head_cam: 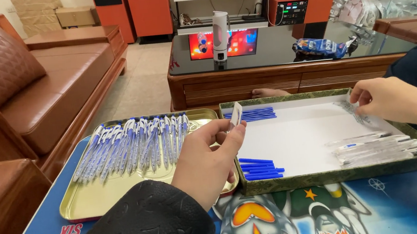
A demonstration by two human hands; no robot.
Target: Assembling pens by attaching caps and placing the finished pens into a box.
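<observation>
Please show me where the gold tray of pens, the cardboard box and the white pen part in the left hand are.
Gold tray (98,201): head view, bare bottom.
Cardboard box (338,175): head view, front wall.
White pen part (236,114): head view, its middle.

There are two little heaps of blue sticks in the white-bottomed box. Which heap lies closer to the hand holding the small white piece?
The heap at the box's near edge, just right of the left hand. The other heap lies along the far edge of the box.

The left hand (207,156) pinches a pen (235,115) above a gold tray (88,202) of pens; the right hand (390,99) holds a clear sleeve (357,113) over a box (338,175).
</observation>
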